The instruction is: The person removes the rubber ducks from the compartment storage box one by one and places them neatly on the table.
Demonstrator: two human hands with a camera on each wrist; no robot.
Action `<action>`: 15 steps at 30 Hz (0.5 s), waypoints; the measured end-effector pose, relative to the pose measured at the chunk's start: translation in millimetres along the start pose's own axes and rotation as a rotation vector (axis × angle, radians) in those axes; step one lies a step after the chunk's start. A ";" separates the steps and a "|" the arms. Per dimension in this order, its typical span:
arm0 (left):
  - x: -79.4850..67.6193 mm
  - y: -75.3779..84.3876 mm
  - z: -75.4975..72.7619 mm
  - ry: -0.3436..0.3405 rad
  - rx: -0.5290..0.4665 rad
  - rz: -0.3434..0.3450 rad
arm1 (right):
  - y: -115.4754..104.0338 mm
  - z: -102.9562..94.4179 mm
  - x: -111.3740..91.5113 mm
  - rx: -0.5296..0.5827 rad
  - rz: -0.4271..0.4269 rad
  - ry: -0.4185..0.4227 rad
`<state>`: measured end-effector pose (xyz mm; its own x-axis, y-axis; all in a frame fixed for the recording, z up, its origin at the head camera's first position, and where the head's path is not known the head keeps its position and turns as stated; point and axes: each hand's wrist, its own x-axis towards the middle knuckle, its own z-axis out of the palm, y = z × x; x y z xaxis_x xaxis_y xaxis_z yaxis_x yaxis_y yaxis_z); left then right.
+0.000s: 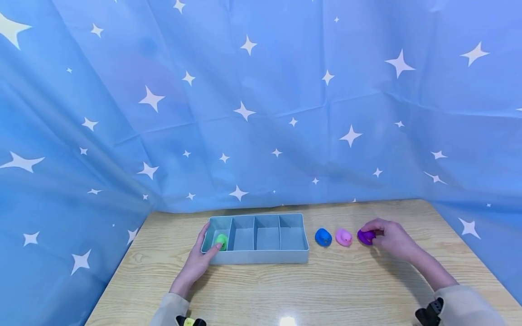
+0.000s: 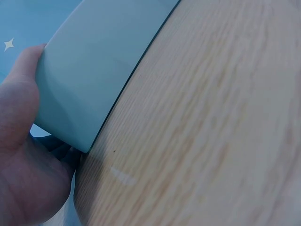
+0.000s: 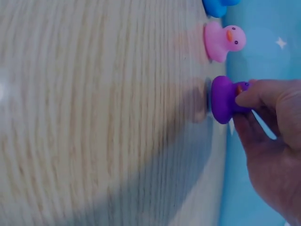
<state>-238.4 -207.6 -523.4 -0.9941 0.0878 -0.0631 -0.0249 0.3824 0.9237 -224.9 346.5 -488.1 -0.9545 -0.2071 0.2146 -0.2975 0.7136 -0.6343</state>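
Observation:
My left hand grips the left end of a grey-blue divided box, its thumb over the front rim and its fingers round the left side. Inside the leftmost compartment sits a green rubber duck, close to the thumb. The left wrist view shows the box's smooth outer wall beside the palm. To the right, my right hand pinches a purple rubber duck by its head between thumb and fingers, close over the table. A pink rubber duck and a blue rubber duck stand in a row between box and hand.
Everything stands on a wood-grain table, whose back edge runs just behind the box. A blue cloth with white stars hangs behind the table and along its sides. Thin dividers split the box into several compartments.

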 end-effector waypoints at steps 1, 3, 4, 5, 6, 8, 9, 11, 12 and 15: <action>0.0 0.1 0.2 0.000 0.001 0.000 | 0.7 0.7 -0.3 0.010 -0.001 -0.004; 0.1 -0.2 0.5 0.001 0.001 -0.001 | 2.4 2.1 -0.8 0.027 -0.002 -0.010; 0.3 -0.3 0.6 0.001 0.000 0.000 | 3.3 2.7 -1.1 0.037 -0.003 -0.012; 0.1 0.0 0.7 0.000 -0.002 0.001 | 4.1 3.2 -1.2 0.044 -0.004 -0.010; 0.1 0.0 0.7 0.000 -0.003 0.002 | 4.3 3.2 -1.3 0.047 -0.003 -0.011; 0.0 0.1 0.7 0.001 -0.004 0.005 | 4.6 3.6 -1.3 0.047 -0.003 -0.009; -0.1 0.2 0.7 0.002 -0.003 0.008 | 4.7 3.7 -1.2 0.046 -0.003 -0.008; -0.3 0.3 0.6 0.001 -0.001 0.010 | 4.9 3.9 -1.0 0.048 -0.002 -0.009; -0.4 0.3 0.5 0.001 -0.001 0.012 | 5.1 3.9 -0.9 0.051 -0.001 -0.010; -0.8 0.4 0.2 -0.001 -0.002 0.016 | 5.0 4.4 -0.5 0.055 0.005 -0.013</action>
<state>-237.7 -207.3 -523.1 -0.9943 0.0943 -0.0490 -0.0097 0.3787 0.9255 -225.9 347.3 -494.6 -0.9561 -0.2126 0.2014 -0.2928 0.6768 -0.6755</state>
